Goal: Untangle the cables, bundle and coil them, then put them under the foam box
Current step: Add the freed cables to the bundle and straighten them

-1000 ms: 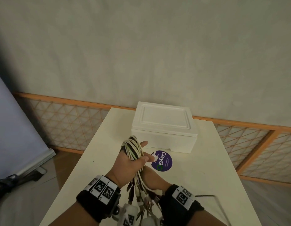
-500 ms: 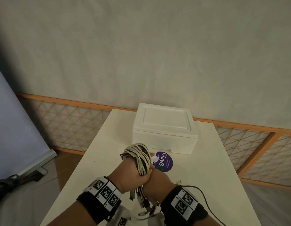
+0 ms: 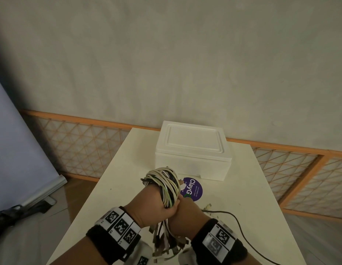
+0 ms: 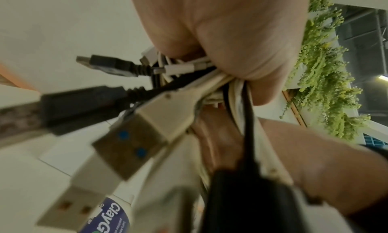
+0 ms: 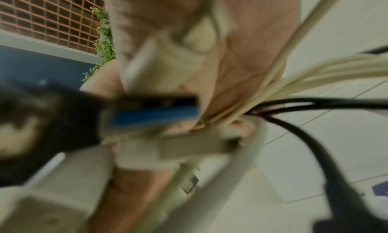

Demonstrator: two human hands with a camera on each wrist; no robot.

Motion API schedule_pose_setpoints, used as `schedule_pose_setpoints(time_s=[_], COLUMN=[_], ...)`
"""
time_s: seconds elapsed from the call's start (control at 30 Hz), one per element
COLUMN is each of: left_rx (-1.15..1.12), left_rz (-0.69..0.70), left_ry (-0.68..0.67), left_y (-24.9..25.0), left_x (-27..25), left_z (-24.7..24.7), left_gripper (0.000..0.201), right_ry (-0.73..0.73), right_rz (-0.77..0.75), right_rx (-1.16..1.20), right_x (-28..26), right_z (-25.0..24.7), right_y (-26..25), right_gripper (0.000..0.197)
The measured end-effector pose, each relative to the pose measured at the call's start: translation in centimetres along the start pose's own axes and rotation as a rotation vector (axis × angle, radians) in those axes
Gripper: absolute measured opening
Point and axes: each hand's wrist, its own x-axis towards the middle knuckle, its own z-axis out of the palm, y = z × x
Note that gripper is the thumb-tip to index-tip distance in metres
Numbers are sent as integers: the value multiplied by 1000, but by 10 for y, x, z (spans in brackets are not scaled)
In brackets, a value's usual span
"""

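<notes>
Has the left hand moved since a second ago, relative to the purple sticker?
Yes. The left hand was open over the coil, its fingertips reaching the purple sticker; now it grips the cable bundle as a fist, pulled slightly back toward the person.

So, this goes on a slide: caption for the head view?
Both hands, left hand and right hand, grip a coiled cable bundle before the foam box.
</notes>
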Motion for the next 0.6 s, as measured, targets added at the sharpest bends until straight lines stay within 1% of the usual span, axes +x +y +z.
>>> schedule_pose_setpoints(time_s=[0.07, 0.1, 0.13, 0.17, 0.2, 0.27, 0.3, 0.33, 0.37, 0.4, 0.43, 0.47, 0.5, 0.6], left_rx=[9, 10, 12, 24, 45, 96, 105, 86, 39, -34, -105, -145, -137, -48], left_rz=[16, 21, 28, 32, 39, 45, 43, 27, -17, -79, -153, -208, -239, -286], left_ry=[12, 17, 21, 24, 26, 27, 36, 46, 54, 61, 63, 69, 72, 25], left_y=[0, -1, -3, -4, -6, -7, -8, -9, -10, -11, -14, -16, -18, -26], left_x=[-1, -1, -1, -2, -2, -3, -3, -3, -3, -4, -4, -4, -3, -3], left_z=[-2, -3, -3, -2, -1, -1, 0, 1, 2, 3, 2, 2, 1, -2], left_gripper=[47, 45, 42, 41, 40, 43, 43, 43, 40, 37, 36, 38, 39, 49], right_ry=[20, 28, 8, 24, 33, 183, 197, 184, 136, 37, -47, -130, -161, -150], right_rz=[5, -34, -68, -79, -78, -98, -67, -13, -15, -22, -28, -2, 23, 49], right_rx=[-78, -155, -187, -197, -170, -115, 15, 70, 22, -28, -42, -67, -77, -98], right_x=[3, 5, 5, 8, 8, 6, 3, 4, 5, 6, 4, 3, 3, 3], right_z=[10, 15, 19, 24, 21, 13, 8, 6, 8, 10, 11, 9, 7, 8], right_y=[3, 6, 6, 6, 4, -1, -3, -3, -3, -2, -2, -3, -6, -7], right_gripper=[15, 12, 22, 30, 32, 26, 25, 26, 29, 31, 31, 30, 27, 25])
